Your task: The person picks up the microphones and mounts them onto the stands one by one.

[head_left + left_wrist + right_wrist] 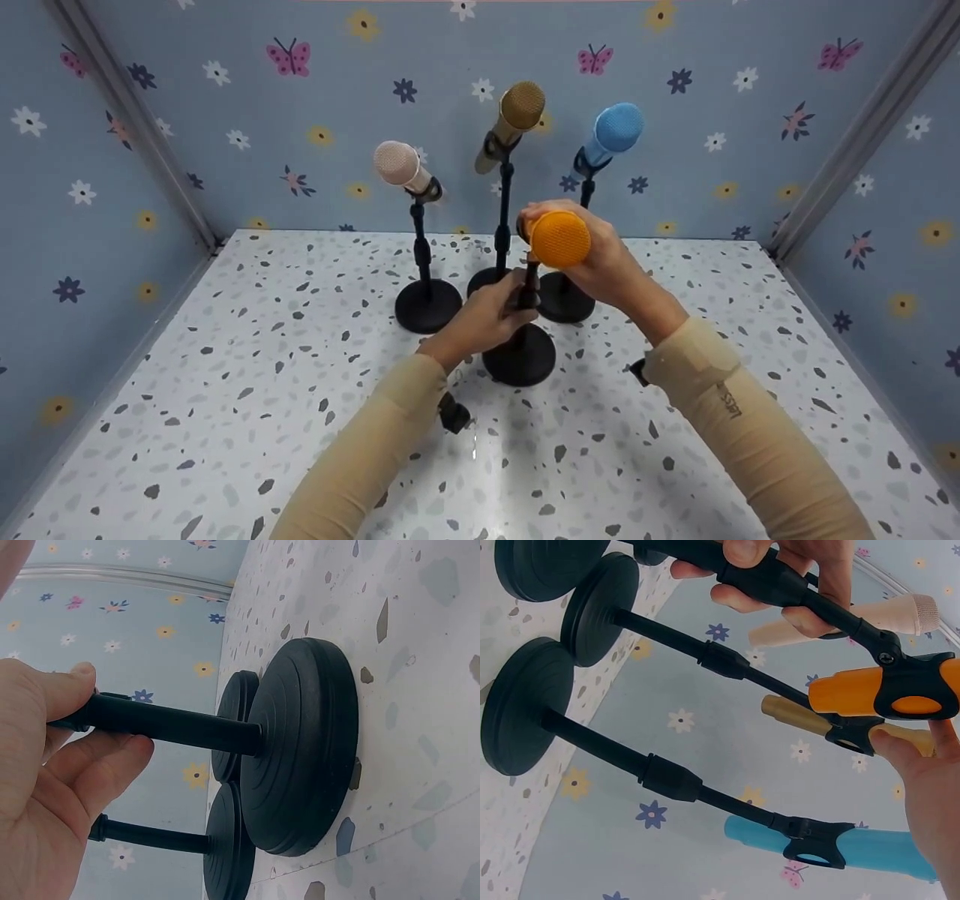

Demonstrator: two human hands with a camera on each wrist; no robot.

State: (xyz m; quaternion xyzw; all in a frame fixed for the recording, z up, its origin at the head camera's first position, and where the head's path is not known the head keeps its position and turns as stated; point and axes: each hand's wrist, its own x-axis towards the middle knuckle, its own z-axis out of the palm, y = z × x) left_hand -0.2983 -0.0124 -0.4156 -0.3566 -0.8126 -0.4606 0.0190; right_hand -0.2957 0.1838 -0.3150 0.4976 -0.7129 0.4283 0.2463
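Note:
An orange microphone (pixel 560 240) sits in a black clip (pixel 894 679) on top of a desk stand, its round base (pixel 519 356) on the table. My left hand (pixel 487 313) grips the stand's pole (pixel 176 725) at its thicker collar, thumb on one side and fingers on the other. Higher up, my right hand (pixel 604 259) holds the orange microphone near its head; part of that grip is hidden in the head view. Behind stand a pale pink microphone (pixel 397 163), a gold microphone (pixel 522 106) and a blue microphone (pixel 619 127), each on its own black stand.
The speckled white table (pixel 247 337) meets a blue flowered back wall (pixel 300 150), with side walls at left and right. The gold and blue microphones' bases stand close behind the front base. Small black pieces (pixel 454 414) show by both wrists.

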